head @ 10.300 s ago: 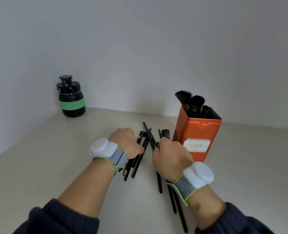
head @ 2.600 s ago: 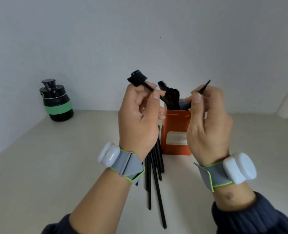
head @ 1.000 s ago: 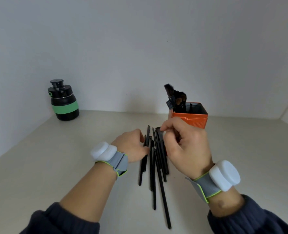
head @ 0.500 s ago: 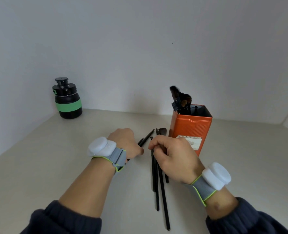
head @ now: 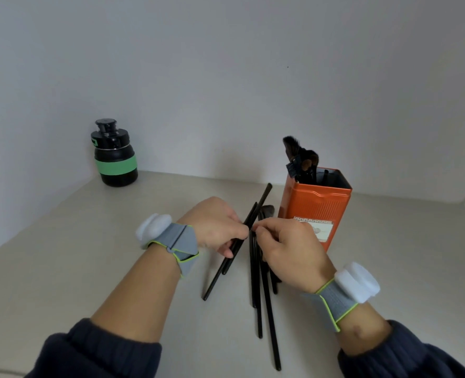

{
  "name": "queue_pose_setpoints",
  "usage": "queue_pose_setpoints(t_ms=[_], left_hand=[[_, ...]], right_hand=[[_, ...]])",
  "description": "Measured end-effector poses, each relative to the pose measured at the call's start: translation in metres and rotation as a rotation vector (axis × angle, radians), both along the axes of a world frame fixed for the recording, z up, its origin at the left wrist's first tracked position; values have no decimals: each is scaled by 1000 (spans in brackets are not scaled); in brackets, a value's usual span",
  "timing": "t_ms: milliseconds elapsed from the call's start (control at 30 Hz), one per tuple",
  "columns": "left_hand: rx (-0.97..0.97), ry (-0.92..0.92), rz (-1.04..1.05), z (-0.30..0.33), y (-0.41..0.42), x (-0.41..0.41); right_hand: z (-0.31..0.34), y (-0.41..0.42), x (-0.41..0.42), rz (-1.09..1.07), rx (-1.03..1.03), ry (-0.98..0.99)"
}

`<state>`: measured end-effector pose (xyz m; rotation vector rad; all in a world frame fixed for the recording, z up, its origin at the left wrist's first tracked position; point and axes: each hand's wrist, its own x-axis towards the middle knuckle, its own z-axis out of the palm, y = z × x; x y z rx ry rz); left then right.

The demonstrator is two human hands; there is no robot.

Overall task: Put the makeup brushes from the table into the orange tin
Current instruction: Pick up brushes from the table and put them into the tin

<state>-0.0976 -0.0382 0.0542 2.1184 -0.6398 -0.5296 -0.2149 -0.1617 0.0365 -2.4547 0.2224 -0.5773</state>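
Both hands are low over the middle of the pale bench (head: 62,268), close to each other. The left hand (head: 215,227) has its fingers (head: 227,251) closed around two thin black brush handles (head: 235,244); these handles lie slanted, with the far ends pointing toward the back edge of the bench and the near ends resting on the surface toward the front edge. The right hand (head: 288,249) is just beside it, the fingertips pinched together at the top of the loose makeup brushes (head: 264,304) (I cannot tell if the pinch really holds one of them or only touches). These loose brushes lie flat, almost parallel, with the handles running toward the front edge; one dark bristle head (head: 268,210) shows behind the hands.

The orange tin (head: 314,211) stands upright just to the right of the hands, nearer the back edge, its lid off. Several brushes (head: 298,159) already stand inside it, bristles up, leaning to its left side. A pale label is on its front wall.

Each wrist wears a grey band with a white round device (head: 358,282). Far away, in the back left corner of the bench, stands a black bottle with a green band (head: 114,156).
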Motion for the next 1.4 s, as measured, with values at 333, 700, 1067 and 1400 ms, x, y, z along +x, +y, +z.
queue_pose_setpoints(t_ms=[333,700,1067,1400], left_hand=[[-349,181,-268,13,7,-13],[-626,101,-128,24,7,-22],[-878,-174,-68,31,-4,-37],[-1217,-315,89,44,-18,-56]], right_hand=[[4,1,3,-55,292,-192],[10,0,-6,-18,229,-360],[28,-14,-17,-100,316,-707],[45,-25,-26,-122,418,-877]])
